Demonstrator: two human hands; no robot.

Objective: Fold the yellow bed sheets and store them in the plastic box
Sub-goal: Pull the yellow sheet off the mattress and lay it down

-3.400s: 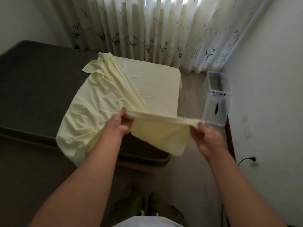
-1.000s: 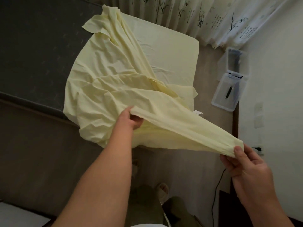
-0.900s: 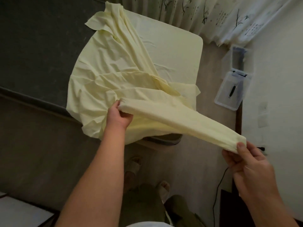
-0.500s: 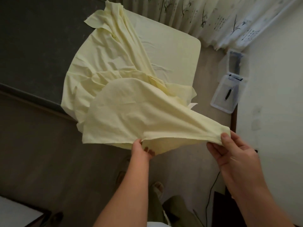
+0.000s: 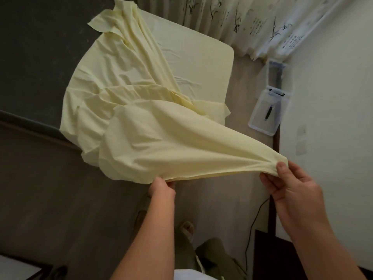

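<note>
A pale yellow bed sheet [image 5: 129, 77] lies crumpled over the corner of a dark mattress [image 5: 40, 53]. Its near part [image 5: 171, 142] billows up off the bed, stretched between my hands. My left hand [image 5: 161, 187] pinches the lower edge from below, near the middle of the view. My right hand [image 5: 290, 182] grips a bunched corner at the right. The clear plastic box [image 5: 277, 71] stands on the floor by the wall at the far right, with its lid [image 5: 266, 114] lying flat in front of it.
Patterned curtains [image 5: 252, 23] hang behind the bed. A white wall [image 5: 333, 98] runs along the right, with a black cable [image 5: 254, 225] on the floor beside dark furniture [image 5: 268, 255]. My feet [image 5: 187, 229] stand on the wood floor between bed and wall.
My left hand has slid along the sheet's edge toward me and to the right, closer to my right hand. The near part of the sheet has lifted and ballooned upward.
</note>
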